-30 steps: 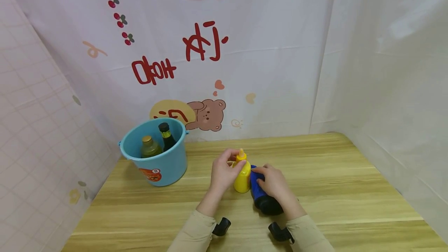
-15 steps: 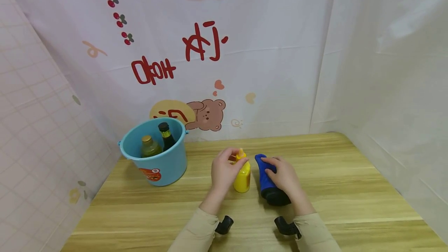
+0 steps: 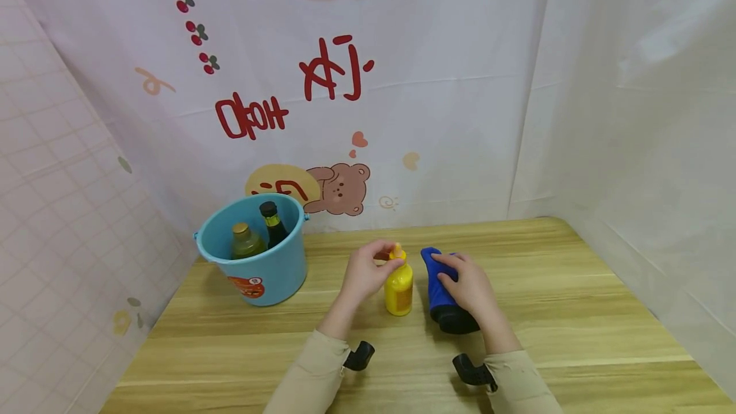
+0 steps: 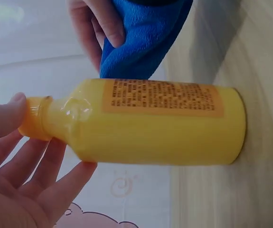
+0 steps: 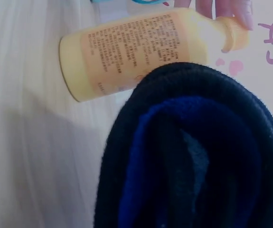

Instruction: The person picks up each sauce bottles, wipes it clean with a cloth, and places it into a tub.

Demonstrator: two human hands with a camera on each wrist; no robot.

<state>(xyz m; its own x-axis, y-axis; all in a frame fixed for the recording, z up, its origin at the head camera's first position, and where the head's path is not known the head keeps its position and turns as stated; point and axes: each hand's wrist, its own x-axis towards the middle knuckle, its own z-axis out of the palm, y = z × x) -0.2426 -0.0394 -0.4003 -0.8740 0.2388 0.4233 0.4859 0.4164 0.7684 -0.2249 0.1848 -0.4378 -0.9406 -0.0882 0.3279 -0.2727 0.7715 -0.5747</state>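
A yellow squeeze bottle (image 3: 399,289) stands upright on the wooden table, its printed label partly turned to the right. My left hand (image 3: 368,271) holds it at the top: in the left wrist view the thumb lies on the nozzle cap (image 4: 36,118) and the fingers reach round the neck and shoulder. Just right of the bottle, my right hand (image 3: 468,283) grips a rolled blue plush cloth (image 3: 438,283) with a thick black edge (image 3: 454,320). From the right wrist, that black rim surrounds blue folds and covers part of the bottle (image 5: 131,52). Most gripping fingers of the right hand are hidden there.
On the left of the table (image 3: 575,312) stands a light blue bucket (image 3: 282,273). Inside it are a gold-capped bottle (image 3: 247,245) and a dark bottle (image 3: 275,225). A printed white curtain (image 3: 460,114) hangs behind the table.
The right hand has carried the blue cloth away from the bottle, to the right and farther back. The yellow bottle has turned, bringing more of its label into view, while staying in place.
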